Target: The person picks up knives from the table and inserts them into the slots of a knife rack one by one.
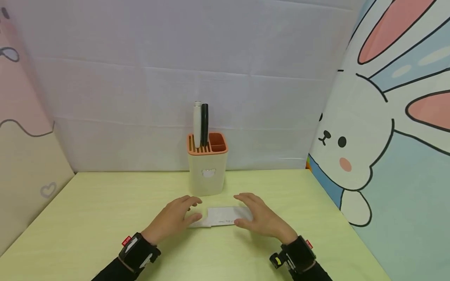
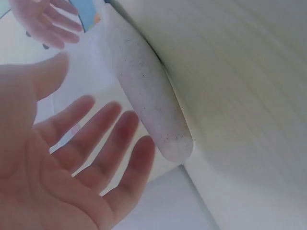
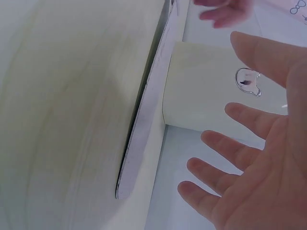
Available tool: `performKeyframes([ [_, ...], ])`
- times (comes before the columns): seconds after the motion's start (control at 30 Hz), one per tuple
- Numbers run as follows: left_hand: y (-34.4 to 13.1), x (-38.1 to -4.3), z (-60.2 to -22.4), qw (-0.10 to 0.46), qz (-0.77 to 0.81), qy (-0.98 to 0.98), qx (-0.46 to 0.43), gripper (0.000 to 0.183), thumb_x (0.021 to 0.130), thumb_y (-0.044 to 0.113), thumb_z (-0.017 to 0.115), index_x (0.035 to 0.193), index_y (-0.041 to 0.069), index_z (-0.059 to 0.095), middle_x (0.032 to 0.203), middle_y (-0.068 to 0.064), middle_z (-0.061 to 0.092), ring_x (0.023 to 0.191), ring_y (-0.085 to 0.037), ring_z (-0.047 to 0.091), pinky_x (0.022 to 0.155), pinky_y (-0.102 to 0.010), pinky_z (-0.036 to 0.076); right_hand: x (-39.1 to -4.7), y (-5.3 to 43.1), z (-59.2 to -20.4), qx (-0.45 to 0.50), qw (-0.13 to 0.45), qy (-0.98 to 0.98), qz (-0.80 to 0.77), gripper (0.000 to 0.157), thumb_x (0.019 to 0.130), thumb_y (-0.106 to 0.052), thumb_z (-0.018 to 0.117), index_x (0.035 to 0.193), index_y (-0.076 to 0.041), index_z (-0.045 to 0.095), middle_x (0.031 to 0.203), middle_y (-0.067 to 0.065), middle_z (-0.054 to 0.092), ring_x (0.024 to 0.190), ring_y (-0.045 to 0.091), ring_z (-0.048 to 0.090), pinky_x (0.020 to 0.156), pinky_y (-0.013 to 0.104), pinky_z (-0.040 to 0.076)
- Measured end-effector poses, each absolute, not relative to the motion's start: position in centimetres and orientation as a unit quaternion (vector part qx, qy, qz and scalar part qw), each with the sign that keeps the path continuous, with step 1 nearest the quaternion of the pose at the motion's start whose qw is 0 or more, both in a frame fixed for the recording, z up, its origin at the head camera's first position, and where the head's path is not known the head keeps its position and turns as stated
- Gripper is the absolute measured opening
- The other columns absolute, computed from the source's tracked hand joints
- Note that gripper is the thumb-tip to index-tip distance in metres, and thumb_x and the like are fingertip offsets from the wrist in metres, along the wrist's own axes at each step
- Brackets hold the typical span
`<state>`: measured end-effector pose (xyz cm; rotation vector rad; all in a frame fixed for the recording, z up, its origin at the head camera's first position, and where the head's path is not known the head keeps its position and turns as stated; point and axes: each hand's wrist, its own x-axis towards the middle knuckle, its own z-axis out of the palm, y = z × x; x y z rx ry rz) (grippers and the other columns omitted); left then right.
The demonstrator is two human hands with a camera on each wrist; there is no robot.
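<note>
A pale kitchen knife (image 1: 226,216) lies flat on the table in front of the holder, with faint writing on its wide blade (image 3: 144,124). Its rounded, speckled white handle (image 2: 153,96) points to the left. Above the handle, my left hand (image 1: 174,218) hovers with fingers spread and relaxed, holding nothing. My right hand (image 1: 261,218) is over the blade end, its fingers apart and loosely bent, also with nothing in it. In the head view the hands partly cover both ends of the knife.
Behind the knife stands a cream holder (image 1: 207,175) with an orange slotted top. A white handle (image 1: 197,123) and a black handle (image 1: 205,123) stick up from its slots. A white sheet (image 1: 140,97) hangs behind the pale yellow table (image 1: 105,207); a rabbit-printed panel (image 1: 351,156) borders the right.
</note>
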<state>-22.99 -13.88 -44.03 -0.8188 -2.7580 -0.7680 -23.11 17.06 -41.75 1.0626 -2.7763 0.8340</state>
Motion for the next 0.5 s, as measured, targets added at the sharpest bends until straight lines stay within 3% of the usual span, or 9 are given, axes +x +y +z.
performKeyframes([
  [0.17,-14.2,-23.4,-43.5,0.126,-0.305,-0.91,-0.25,0.043,0.093,0.046,0.06,0.13,0.027,0.052,0.122,0.012,0.054,0.103,-0.011,0.055,0.08,-0.037,0.05,-23.1,16.5,-41.8,0.363,0.038,-0.89,0.273,0.064,0.086,-0.035,0.071,0.14,-0.012,0.044,0.14,0.009,0.041,0.129,0.024,0.034,0.103,0.049,0.035],
  [0.33,-14.7,-23.9,-43.2,0.162,-0.349,-0.887,-0.253,0.048,0.095,0.047,0.057,0.133,0.019,0.05,0.127,0.003,0.053,0.107,-0.013,0.053,0.083,-0.039,0.05,-23.4,15.4,-41.4,0.371,0.041,-0.891,0.26,0.063,0.087,-0.035,0.07,0.14,-0.015,0.044,0.139,0.005,0.042,0.128,0.02,0.035,0.104,0.045,0.035],
  [0.5,-15.4,-24.3,-43.2,0.163,-0.392,-0.871,-0.247,0.047,0.097,0.043,0.055,0.135,0.016,0.049,0.132,0.002,0.05,0.112,-0.018,0.051,0.089,-0.044,0.049,-23.5,14.1,-41.0,0.37,0.014,-0.893,0.255,0.061,0.088,-0.037,0.069,0.141,-0.018,0.043,0.138,0.001,0.042,0.127,0.018,0.035,0.103,0.043,0.037],
])
